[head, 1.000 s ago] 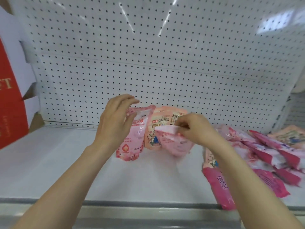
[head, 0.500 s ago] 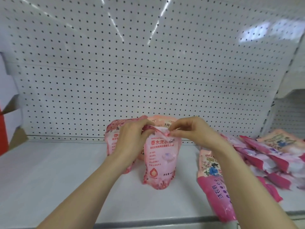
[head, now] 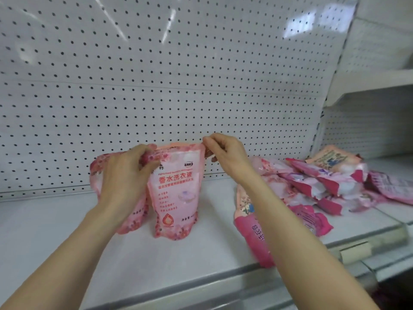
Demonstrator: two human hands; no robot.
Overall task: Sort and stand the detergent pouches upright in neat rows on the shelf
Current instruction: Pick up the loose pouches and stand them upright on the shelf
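One head-worn wide-angle view only; it looks forward and slightly down from just in front of the white metal shelf (head: 33, 224); it faces the white perforated back panel (head: 201, 86) almost square-on, within arm's reach; the left forearm (head: 67, 253) and right forearm (head: 297, 242) enter from the bottom edge.

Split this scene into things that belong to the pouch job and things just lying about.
Job: front pouch, gripped at its top corners by left hand and right hand; left pouch; heap of lying pouches; shelf.
Just there: pegboard panel; neighbouring shelf.
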